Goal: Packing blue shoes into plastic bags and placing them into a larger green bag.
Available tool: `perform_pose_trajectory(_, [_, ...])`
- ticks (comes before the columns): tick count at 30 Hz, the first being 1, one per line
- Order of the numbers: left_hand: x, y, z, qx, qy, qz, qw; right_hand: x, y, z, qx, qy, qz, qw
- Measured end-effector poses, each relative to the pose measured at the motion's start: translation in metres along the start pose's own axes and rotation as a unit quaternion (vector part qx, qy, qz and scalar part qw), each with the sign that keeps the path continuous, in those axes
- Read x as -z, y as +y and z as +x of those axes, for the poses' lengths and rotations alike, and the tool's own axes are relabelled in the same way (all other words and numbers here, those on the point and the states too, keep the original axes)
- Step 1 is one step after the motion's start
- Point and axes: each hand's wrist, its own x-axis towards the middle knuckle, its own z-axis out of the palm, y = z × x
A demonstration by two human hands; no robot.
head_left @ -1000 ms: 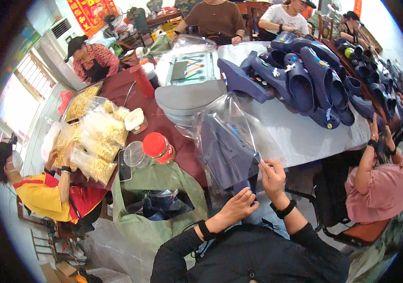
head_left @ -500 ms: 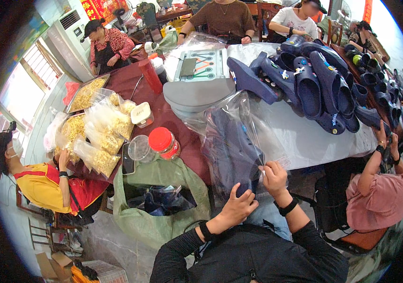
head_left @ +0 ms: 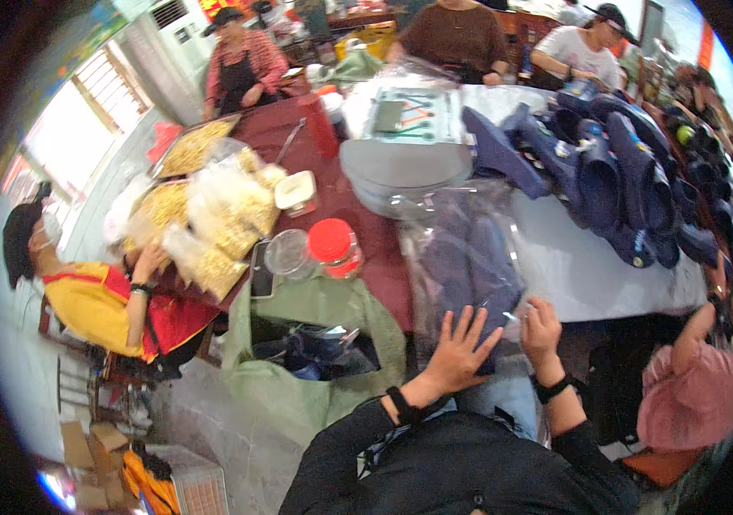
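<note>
A pair of dark blue clogs [head_left: 485, 249] lies inside a clear plastic bag [head_left: 420, 287] at the table's near edge in front of me. My left hand [head_left: 461, 354] rests on the near end of the bag, palm down with its fingers spread. Just to its right, my right hand [head_left: 541, 333] is closed in a pinch on the bag's right edge near the corner. The fingertips of that hand are partly hidden, and motion blurs the picture somewhat. Through the film the clogs show side by side.
A heap of loose dark blue clogs [head_left: 607, 172] covers the right of the table. To the left stand a red-lidded jar [head_left: 334, 245], a clear tub [head_left: 289, 255] and bags of yellow food [head_left: 225, 206]. An open green bag [head_left: 251, 382] hangs near my left arm. Several people sit around.
My left hand has gone from curled fingers to lying spread on the bag. The bag's raised film now lies flatter over the clogs. The whole view has shifted, with the table appearing further right.
</note>
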Motion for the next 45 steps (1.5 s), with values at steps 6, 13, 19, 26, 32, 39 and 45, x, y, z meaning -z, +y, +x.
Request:
perform_pose_trajectory(6, [-0.011,-0.001,0.000,-0.017,0.023,0.003,1.000,-0.001,0.020,-0.014,-0.036,0.020,-0.041,0.998])
perform_pose_trajectory(13, [-0.008,0.001,-0.003,-0.025,0.037,0.003,0.999,-0.016,0.032,-0.024,-0.125,-0.151,-0.125,0.973])
perform_pose_trajectory(19, [-0.007,-0.009,0.003,0.017,0.017,-0.023,0.999,-0.014,0.019,-0.010,-0.065,-0.089,-0.064,0.992])
perform_pose_trajectory(26, [-0.006,-0.016,0.002,0.021,0.047,0.016,0.999,-0.008,0.015,0.010,-0.014,-0.148,-0.006,0.989])
perform_pose_trajectory(32, [-0.009,-0.003,0.004,0.044,0.032,0.040,0.998,0.002,0.020,0.009,-0.003,-0.118,-0.007,0.993])
perform_pose_trajectory(39, [-0.007,0.009,-0.018,0.216,0.151,-0.057,0.963,-0.006,0.005,0.008,-0.099,-0.015,0.029,0.995])
perform_pose_trajectory(45, [0.010,0.011,-0.008,0.347,0.115,-0.254,0.896,-0.012,-0.013,0.002,-0.110,-0.020,0.035,0.993])
